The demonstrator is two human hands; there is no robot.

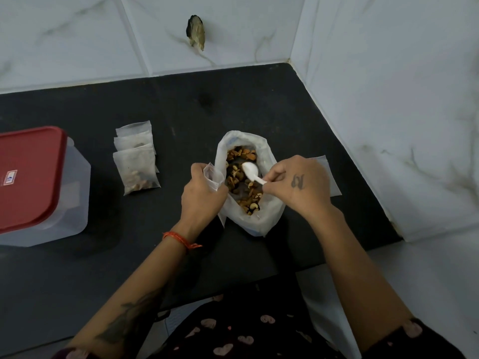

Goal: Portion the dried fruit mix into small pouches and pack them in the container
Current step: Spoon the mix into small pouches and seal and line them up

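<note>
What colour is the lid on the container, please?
The lid is red with a small white label, seen in the head view; the container beneath is translucent.

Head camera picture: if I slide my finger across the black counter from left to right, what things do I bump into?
Container with red lid → filled pouches → left hand holding an empty pouch → big bag of dried fruit mix → right hand.

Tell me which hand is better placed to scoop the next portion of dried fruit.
The right hand. It already holds the white spoon over the fruit in the big bag, while the left hand is busy holding the small pouch.
</note>
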